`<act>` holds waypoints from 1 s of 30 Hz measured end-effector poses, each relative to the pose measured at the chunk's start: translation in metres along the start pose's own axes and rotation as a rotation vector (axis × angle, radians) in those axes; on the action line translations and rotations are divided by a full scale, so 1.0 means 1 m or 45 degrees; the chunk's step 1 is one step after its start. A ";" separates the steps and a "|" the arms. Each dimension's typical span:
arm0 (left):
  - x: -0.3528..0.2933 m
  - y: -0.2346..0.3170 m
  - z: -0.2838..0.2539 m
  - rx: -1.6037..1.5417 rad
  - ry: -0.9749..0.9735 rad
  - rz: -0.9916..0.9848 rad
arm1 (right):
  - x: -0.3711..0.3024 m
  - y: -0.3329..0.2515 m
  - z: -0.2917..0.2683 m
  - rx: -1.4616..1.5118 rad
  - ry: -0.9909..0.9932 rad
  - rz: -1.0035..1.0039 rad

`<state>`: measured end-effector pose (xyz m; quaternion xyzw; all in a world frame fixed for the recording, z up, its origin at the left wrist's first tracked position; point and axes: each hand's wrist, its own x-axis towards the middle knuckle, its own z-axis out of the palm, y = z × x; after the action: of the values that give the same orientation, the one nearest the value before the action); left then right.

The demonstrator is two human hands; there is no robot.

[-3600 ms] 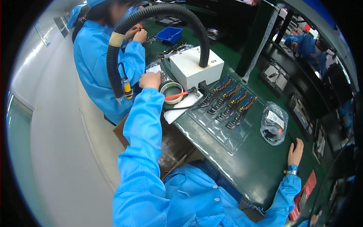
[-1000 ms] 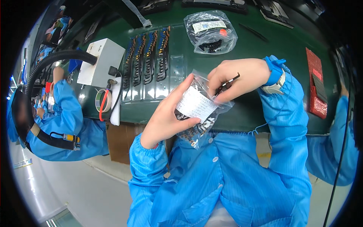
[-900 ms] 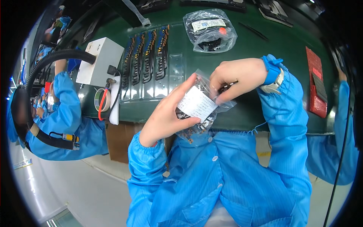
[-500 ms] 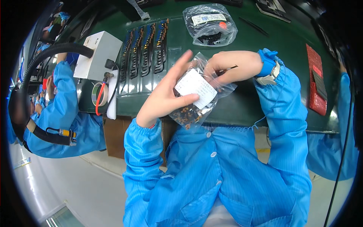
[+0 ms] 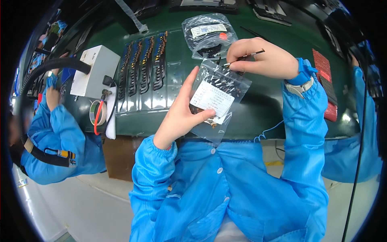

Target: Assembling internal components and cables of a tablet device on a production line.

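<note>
My left hand (image 5: 181,109) grips a clear zip bag (image 5: 238,89) upright over the table's near edge, its thumb pressed across a white paper label (image 5: 212,99). Inside the bag lie many small dark and copper-coloured strips with white ends. At the bag's mouth, my right hand (image 5: 258,58) is closed in a pinch. A thin dark strip (image 5: 256,53), looking like a small flex cable, sticks out between its fingers toward the right. More small pale-ended pieces show by the fingertips, too small to tell whether they are held.
Several rows of black and copper-tipped parts (image 5: 142,64) lie in a clear tray left of centre. Beyond my hands are another clear bag (image 5: 209,34) and dark tweezers (image 5: 254,33). A white box (image 5: 96,70), a tape roll (image 5: 98,113) and a co-worker's sleeve (image 5: 68,129) are left; red wrap (image 5: 321,60) is right.
My right hand has come up out of the bag's mouth, away to the upper right, with a thin strip between its fingers. The bag's contents now show near its top.
</note>
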<state>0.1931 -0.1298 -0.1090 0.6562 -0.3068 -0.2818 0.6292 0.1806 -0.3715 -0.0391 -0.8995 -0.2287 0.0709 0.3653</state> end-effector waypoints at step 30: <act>0.052 -0.016 0.016 0.680 -0.167 -0.323 | -0.056 0.113 -0.009 0.222 -0.005 0.388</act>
<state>0.2153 -0.1795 -0.1247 0.8119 -0.3255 -0.3094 0.3729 0.1743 -0.4744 -0.1132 -0.8886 -0.0834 0.1468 0.4265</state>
